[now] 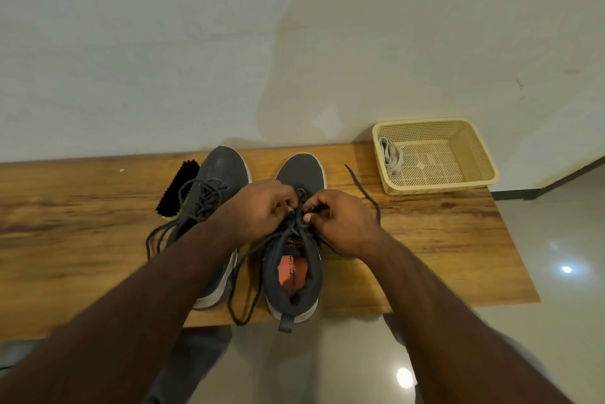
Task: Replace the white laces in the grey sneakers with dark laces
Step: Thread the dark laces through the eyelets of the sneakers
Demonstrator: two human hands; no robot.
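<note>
Task judged well advanced. White laces (390, 155) are seen bundled in the cream basket (471, 145) at the bench's far right. Left sneaker (216, 181) is already threaded with dark lace. On the right sneaker (299, 269), mid-bench (442, 240), the dark lace (366, 194) is pinched at the upper eyelets by left hand (262, 210) and right hand (340, 220), held close together. Upper threading and tying are left. A shoe brush (176, 187) lies beside the left sneaker.
</note>
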